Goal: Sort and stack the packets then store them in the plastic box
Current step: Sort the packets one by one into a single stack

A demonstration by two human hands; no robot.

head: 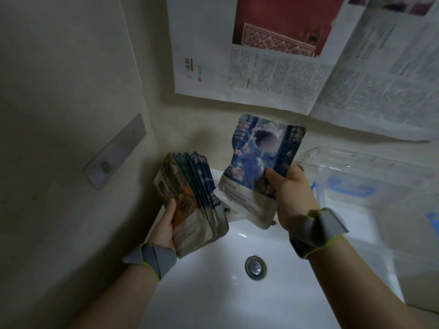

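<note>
My left hand [166,224] grips a fanned stack of several flat packets [192,200] by its lower end, held upright over the sink; the front packet is orange and beige, those behind are blue. My right hand [289,198] pinches a single blue illustrated packet [259,167] by its lower right part, thumb on the front, just right of the stack and apart from it. The clear plastic box [370,176] with blue clips stands to the right, beside my right hand.
A white sink [213,269] with a metal drain [255,267] lies below both hands. Newspaper sheets [273,74] cover the wall behind. A grey hook plate [114,153] is fixed to the left wall.
</note>
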